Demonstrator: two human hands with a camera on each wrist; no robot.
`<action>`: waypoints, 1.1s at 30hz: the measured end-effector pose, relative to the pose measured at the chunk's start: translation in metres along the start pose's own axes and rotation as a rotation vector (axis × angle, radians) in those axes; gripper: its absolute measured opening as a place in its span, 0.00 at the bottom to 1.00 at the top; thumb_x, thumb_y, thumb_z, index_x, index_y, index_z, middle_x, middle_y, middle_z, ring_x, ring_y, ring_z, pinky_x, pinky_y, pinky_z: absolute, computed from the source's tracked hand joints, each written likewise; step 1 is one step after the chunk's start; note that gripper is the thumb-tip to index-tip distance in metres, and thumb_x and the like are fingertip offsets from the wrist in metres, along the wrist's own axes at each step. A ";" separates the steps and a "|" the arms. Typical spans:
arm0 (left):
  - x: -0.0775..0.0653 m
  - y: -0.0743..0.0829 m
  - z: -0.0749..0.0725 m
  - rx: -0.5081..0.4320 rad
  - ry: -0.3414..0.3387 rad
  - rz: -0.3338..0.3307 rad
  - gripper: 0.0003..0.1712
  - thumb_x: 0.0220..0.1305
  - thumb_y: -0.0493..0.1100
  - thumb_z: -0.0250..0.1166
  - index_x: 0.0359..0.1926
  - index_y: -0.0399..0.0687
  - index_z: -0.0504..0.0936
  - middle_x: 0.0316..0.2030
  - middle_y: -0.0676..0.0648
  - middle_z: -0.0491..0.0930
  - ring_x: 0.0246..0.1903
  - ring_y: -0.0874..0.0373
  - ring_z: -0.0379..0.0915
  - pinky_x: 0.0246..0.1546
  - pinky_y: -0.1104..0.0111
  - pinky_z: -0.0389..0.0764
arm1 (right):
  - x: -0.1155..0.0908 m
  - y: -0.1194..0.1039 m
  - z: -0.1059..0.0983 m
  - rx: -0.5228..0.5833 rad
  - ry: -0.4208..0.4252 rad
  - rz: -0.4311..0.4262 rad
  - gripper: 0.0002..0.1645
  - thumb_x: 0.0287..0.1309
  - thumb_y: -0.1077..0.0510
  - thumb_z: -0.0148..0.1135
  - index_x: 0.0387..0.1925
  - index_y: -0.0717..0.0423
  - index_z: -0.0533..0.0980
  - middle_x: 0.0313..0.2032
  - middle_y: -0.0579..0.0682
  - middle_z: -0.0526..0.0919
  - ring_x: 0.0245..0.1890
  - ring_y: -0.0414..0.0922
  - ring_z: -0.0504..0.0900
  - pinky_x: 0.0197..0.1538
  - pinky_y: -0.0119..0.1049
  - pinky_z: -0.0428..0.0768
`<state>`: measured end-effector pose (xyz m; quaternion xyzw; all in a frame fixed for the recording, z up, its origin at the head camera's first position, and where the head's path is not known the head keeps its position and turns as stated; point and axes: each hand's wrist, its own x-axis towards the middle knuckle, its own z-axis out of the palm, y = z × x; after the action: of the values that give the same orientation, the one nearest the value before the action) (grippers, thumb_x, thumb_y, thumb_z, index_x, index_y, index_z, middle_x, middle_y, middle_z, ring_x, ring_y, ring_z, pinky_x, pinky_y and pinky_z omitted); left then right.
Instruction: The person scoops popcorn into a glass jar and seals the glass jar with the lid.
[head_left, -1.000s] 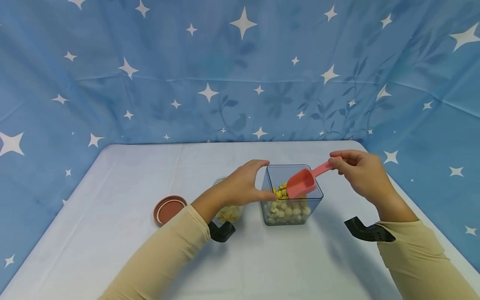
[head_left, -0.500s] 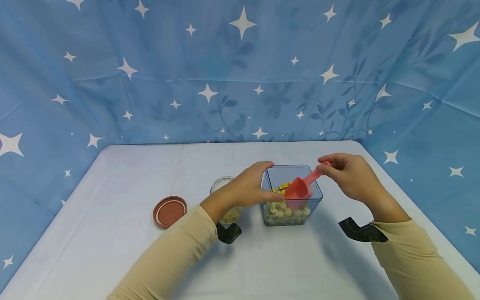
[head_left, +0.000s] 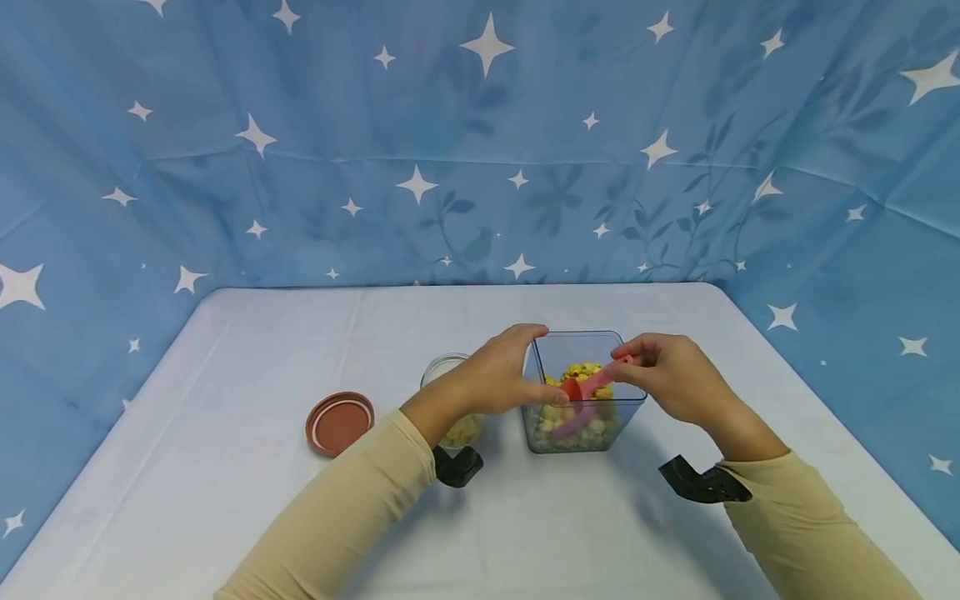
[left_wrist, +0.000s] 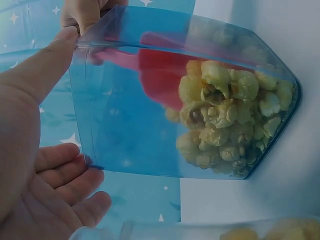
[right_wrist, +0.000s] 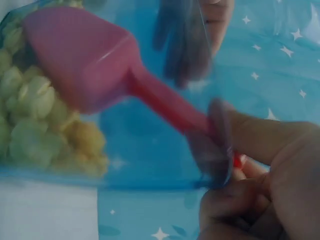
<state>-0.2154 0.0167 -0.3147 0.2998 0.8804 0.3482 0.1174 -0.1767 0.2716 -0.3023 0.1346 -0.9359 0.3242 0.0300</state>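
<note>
A clear square container (head_left: 573,348) stands on the table, partly filled with yellow popcorn (left_wrist: 225,105). At its left side my left hand (head_left: 498,372) holds the rim, thumb at the near edge and fingertips at the far corner. My right hand (head_left: 678,379) pinches the handle of a pink scoop (right_wrist: 95,60) at the container's right rim. The scoop slants down to the left, its bowl inside the container against the popcorn. Behind my left forearm and hand, a round clear jar (head_left: 442,363) with pale pieces in it is partly hidden.
A reddish-brown round lid (head_left: 341,423) lies on the white tablecloth (head_left: 262,358) left of the jar. A blue star-patterned curtain (head_left: 420,100) hangs behind the table.
My right hand has moved left and down, pushing the scoop deeper into the container toward the front left. My left hand shifted slightly right onto the rim, then stayed.
</note>
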 end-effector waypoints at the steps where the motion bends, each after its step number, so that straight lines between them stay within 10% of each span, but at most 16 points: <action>1: 0.000 0.000 0.000 0.001 -0.001 0.001 0.55 0.57 0.61 0.74 0.77 0.44 0.58 0.74 0.46 0.59 0.72 0.51 0.55 0.69 0.57 0.63 | -0.001 0.001 0.000 0.009 0.004 0.010 0.18 0.63 0.52 0.70 0.44 0.64 0.83 0.27 0.49 0.82 0.29 0.45 0.75 0.30 0.34 0.74; 16: 0.000 0.001 0.000 0.011 0.002 -0.013 0.56 0.56 0.61 0.75 0.76 0.44 0.58 0.74 0.46 0.60 0.71 0.52 0.56 0.68 0.58 0.64 | -0.005 0.009 0.000 0.186 -0.009 0.154 0.27 0.66 0.47 0.66 0.51 0.67 0.80 0.35 0.51 0.89 0.45 0.49 0.81 0.50 0.48 0.75; 33: 0.000 0.002 -0.002 0.001 -0.003 -0.012 0.55 0.57 0.60 0.74 0.77 0.45 0.58 0.74 0.46 0.59 0.72 0.52 0.55 0.69 0.58 0.61 | -0.007 0.013 0.003 0.238 0.045 0.192 0.28 0.66 0.46 0.65 0.53 0.67 0.79 0.42 0.56 0.87 0.50 0.53 0.77 0.51 0.45 0.76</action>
<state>-0.2153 0.0170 -0.3123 0.2951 0.8822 0.3466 0.1205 -0.1730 0.2809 -0.3134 0.0400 -0.8985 0.4370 0.0039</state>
